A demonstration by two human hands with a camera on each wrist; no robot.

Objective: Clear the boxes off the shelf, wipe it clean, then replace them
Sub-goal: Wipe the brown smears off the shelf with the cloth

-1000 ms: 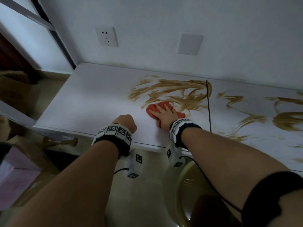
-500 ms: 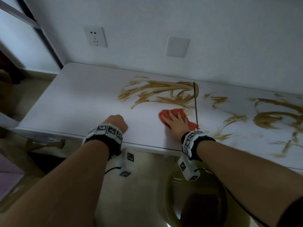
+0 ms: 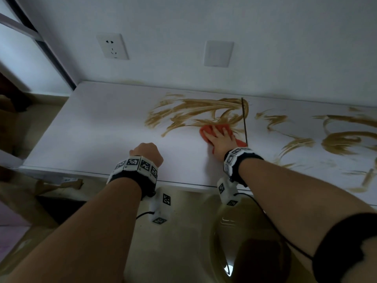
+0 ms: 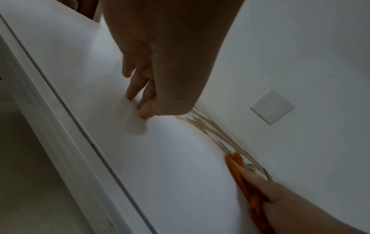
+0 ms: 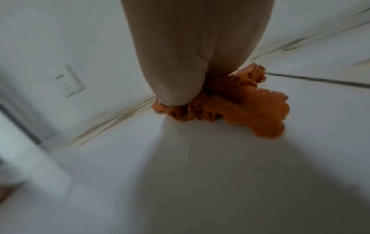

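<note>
- The shelf (image 3: 98,127) is a long white surface against the wall (image 3: 204,21); no box stands on the part in view; brown smears (image 3: 195,113) streak its back middle and its right part, and a thin dark seam (image 3: 244,121) runs front to back across it
- The orange cloth (image 3: 206,130) lies bunched on the shelf at the lower edge of the middle smears, just left of the seam
- The right hand (image 3: 221,139) lies flat on the cloth, fingers (image 3: 214,130) straight and spread, palm pressing it down; cloth sticks out past the fingertips and beside the wrist
- The left hand (image 3: 148,152) rests on clean shelf near the front edge, well left of the cloth; its fingers (image 4: 138,88) are curled under, tips touching the surface, holding nothing
- Both wrists carry black bands (image 3: 132,170) with white marker tiles
- On the wall above the shelf sit a power socket (image 3: 112,46) to the left and a blank white plate (image 3: 218,53) to the right
- Torn brown cardboard (image 3: 61,184) lies on the floor below the shelf's left end
</note>
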